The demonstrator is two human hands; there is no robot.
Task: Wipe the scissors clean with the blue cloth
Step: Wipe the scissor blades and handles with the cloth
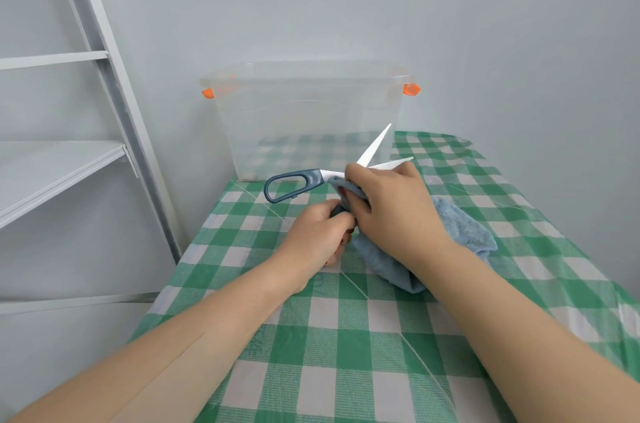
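Right now the scissors (311, 179) are held up over the desk (346, 336), toward its far edge, with the white blades spread wide and pointing up and away. The left hand (318, 232) has its fingers clenched round the lower handle (the other loop juts free to the left). The right hand (391, 204) pinches the blue cloth (464, 228) against a blade near the pivot, and the rest of the cloth hangs beneath the wrist. A clear box (304, 117) stands at the far edge.
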